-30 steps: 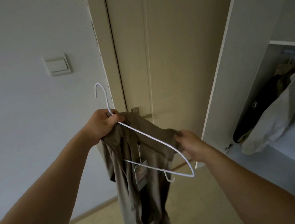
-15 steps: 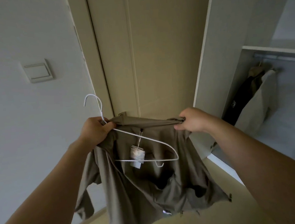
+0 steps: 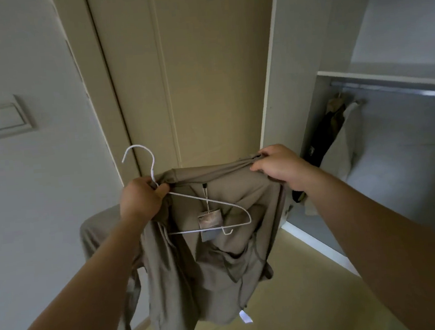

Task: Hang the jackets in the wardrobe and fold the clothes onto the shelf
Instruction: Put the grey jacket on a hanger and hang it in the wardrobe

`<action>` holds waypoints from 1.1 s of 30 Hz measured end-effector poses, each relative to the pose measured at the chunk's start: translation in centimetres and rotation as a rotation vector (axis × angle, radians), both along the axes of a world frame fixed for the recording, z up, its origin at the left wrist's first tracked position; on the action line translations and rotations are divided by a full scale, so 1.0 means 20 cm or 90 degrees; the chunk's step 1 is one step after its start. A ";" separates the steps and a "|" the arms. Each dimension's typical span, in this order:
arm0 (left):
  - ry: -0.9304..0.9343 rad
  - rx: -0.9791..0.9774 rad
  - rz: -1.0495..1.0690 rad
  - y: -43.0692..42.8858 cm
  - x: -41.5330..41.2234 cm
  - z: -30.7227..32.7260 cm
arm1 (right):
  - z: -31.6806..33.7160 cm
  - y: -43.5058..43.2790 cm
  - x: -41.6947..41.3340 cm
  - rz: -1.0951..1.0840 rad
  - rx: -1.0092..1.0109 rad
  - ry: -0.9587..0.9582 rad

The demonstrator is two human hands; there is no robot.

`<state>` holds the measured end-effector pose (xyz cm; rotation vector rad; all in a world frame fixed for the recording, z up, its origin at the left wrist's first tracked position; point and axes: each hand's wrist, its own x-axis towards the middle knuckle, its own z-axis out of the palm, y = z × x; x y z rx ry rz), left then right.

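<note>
Between both hands, in front of the door [image 3: 204,74], the taupe jacket [image 3: 206,270] is held up by its top edge. Left hand [image 3: 142,196] is closed on the neck of the white wire hanger [image 3: 209,212] plus a bunch of fabric; right hand [image 3: 279,165] is pinched on the other end of the collar line. Fabric is judged light, soft and floppy, probably slippery on thin wire, so shoulder seams are the better hold. A hang tag [image 3: 209,218] and a hem label [image 3: 245,317] are seen; neither is readable. Wardrobe rail [image 3: 387,90] is off right.
</note>
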<state>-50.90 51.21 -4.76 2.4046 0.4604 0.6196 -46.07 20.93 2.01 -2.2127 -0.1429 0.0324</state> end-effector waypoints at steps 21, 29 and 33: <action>-0.036 -0.105 -0.294 -0.95 0.64 0.07 | 0.00 -0.59 0.15 0.114 -0.111 0.049; -0.024 -0.167 -0.400 -1.61 1.07 0.07 | -0.24 -1.15 0.51 0.058 -0.236 0.023; -0.020 -0.171 -0.416 -1.95 1.29 0.04 | -0.29 -1.44 0.65 -0.032 -0.200 -0.023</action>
